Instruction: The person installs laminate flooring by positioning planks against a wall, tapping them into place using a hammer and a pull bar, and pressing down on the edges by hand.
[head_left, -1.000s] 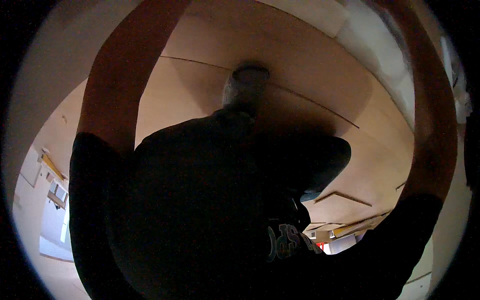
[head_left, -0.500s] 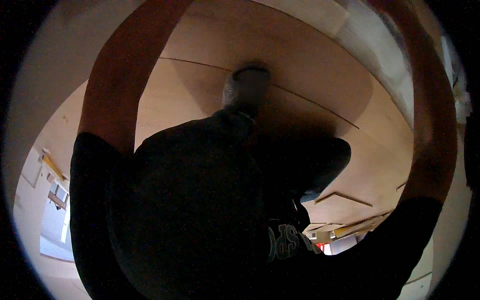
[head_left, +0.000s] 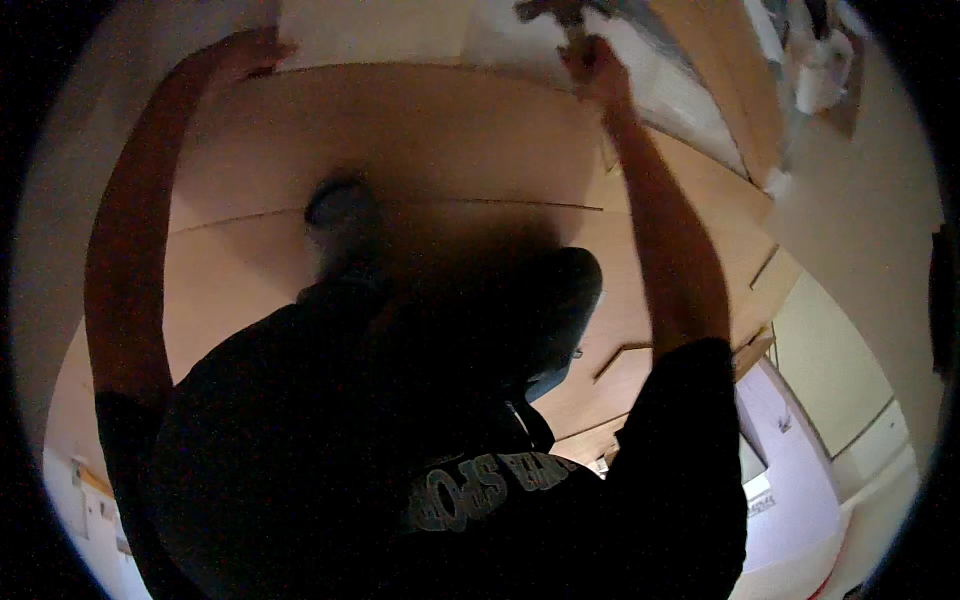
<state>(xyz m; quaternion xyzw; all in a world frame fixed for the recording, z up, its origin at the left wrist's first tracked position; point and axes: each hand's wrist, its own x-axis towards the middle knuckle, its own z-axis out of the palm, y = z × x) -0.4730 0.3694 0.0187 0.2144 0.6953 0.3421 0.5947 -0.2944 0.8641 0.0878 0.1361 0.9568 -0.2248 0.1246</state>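
My right hand [head_left: 600, 75] is closed around the short visible part of a hammer's handle. The dark head of the hammer [head_left: 562, 10] shows at the top edge, above the far rim of the wood-coloured floor boards [head_left: 430, 115]. At the upper left, my left hand [head_left: 250, 55] rests by that same rim, its fingers stretched to the right and slightly apart. It is dim there, and part of the left hand is lost in shadow.
A loose wooden plank [head_left: 725, 70] lies at the upper right, near a crumpled white bag [head_left: 822, 75]. My foot [head_left: 345, 205] and bent knee [head_left: 575, 275] are on the boards. An angular board piece [head_left: 620, 360] lies beside my right arm. Pale walls [head_left: 860, 200] stand close.
Both hands have come into view at the top, the right one with the hammer. The view has shifted, so my foot and knee appear farther left and the boards' far rim shows.
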